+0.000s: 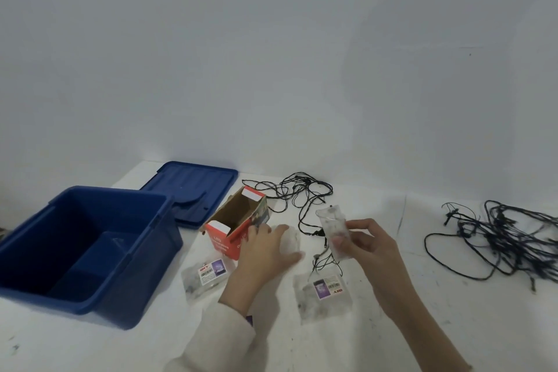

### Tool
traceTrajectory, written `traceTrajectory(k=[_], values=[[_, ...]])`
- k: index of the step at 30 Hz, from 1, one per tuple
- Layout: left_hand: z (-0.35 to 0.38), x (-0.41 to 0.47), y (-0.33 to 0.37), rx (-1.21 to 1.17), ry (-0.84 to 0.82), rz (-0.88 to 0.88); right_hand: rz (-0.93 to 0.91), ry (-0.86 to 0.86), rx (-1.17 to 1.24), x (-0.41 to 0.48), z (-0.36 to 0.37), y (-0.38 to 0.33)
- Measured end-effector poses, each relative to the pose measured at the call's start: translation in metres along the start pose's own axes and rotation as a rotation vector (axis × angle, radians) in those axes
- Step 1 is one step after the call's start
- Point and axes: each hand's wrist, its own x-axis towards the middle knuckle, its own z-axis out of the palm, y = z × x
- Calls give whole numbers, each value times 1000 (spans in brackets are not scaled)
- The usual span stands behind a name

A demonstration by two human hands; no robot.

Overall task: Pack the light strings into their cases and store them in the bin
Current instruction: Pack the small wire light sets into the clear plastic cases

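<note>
I logged: scuffed white counter (422, 326), pale bare wall (271, 54). The left hand (268, 251) clasped a whitish bundle (290, 242); the right hand (373, 246) pinched a clear plastic pouch (334, 228). Tangled black light strings (513, 240) lay beyond; blue bin (151, 266) stood left, open.

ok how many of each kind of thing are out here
loose light strings: 2
clear pouches: 3, one in the right hand
whitish bundle under the left hand: 1
red box: 1
blue bin: 1
blue lid: 1
total: 9
</note>
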Motion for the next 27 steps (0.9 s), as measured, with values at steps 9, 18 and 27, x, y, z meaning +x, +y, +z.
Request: traceTrajectory(k=[9, 18, 27], values=[[-49, -45, 45, -1866, -269, -201, -138, -63, 383, -21, -1, -38], [-49, -70, 84, -1907, -246, -261, -340, 85, 195, -58, -16, -61], [-54, -97, 117, -2199, -257, -122, -293, 219, 551, -87, -29, -70]])
